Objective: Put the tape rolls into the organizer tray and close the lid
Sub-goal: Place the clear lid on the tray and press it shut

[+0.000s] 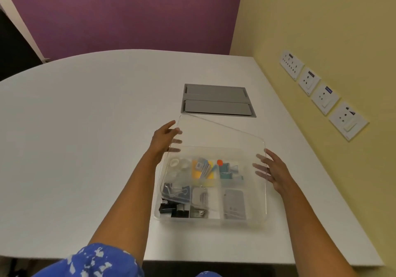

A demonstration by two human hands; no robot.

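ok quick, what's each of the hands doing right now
Left hand: pinches the lid at its far left corner.
Right hand: holds the lid's right edge.

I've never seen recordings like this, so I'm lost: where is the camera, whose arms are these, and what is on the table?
No machine here: a person wears one camera on the head, looking down, so this single picture is roughly what they see. The left hand and right hand each hold a side edge of a clear lid, tilted above a clear organizer tray and not yet shut. The tray stands on a white table. Its far-left compartment holds tape rolls; black binder clips lie in the near-left one, other small office items in the rest. Beyond it a grey hatch is set into the table, and sockets line the yellow wall.
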